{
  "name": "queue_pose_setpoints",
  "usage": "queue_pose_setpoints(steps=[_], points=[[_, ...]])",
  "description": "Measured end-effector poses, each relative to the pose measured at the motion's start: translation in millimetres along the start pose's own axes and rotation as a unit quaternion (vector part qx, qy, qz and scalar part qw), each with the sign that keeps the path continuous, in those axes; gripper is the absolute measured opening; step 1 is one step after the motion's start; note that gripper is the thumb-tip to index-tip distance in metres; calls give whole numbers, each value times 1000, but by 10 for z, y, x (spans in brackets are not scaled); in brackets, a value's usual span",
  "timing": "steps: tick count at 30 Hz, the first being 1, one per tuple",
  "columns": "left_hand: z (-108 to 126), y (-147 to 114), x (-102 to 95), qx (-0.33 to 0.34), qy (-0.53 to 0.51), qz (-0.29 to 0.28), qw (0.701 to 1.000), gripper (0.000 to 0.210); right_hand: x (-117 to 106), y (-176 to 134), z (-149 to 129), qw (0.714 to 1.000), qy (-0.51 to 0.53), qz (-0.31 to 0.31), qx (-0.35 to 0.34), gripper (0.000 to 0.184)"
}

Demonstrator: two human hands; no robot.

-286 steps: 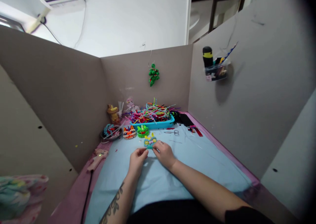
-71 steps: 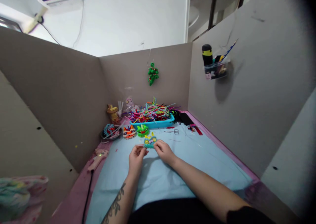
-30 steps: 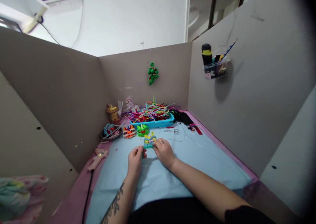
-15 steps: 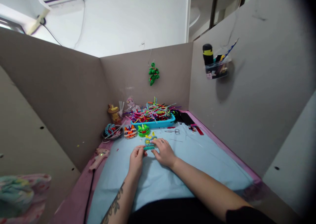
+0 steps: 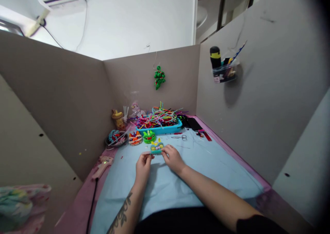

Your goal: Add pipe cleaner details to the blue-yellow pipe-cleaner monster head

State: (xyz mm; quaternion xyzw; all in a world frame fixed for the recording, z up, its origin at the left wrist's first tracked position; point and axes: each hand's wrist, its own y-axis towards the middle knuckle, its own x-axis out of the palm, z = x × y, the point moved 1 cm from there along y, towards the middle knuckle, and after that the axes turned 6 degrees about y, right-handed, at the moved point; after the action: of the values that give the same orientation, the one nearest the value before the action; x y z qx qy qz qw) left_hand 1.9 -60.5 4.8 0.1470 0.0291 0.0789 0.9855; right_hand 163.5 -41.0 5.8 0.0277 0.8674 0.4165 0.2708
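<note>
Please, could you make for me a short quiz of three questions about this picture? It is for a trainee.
1. Multiple choice. What is between the fingertips of the left hand and the right hand?
a) scissors
b) blue-and-yellow piece
c) coloured ruler
2. True or false? The pink corded tool lies to the right of both hands.
3. Fill in. Beside the orange figure sits another figure, mainly ____ in colour.

Key
1. b
2. False; the pink corded tool lies to the left of both hands.
3. green
</note>
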Motion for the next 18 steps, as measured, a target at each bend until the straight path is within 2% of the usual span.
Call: queue_pose_setpoints(steps=[6, 13, 18], points=[[23, -20, -6, -19, 21, 6, 1000, 30, -23, 1, 2, 1000, -8, 21, 5, 12], [86, -39, -33, -45, 56, 7, 997, 37, -40, -7, -63, 998, -64, -2, -25, 8], [116, -52, -38, -50, 52, 20, 997, 34, -17, -12, -68, 994, -89, 11, -55, 8]])
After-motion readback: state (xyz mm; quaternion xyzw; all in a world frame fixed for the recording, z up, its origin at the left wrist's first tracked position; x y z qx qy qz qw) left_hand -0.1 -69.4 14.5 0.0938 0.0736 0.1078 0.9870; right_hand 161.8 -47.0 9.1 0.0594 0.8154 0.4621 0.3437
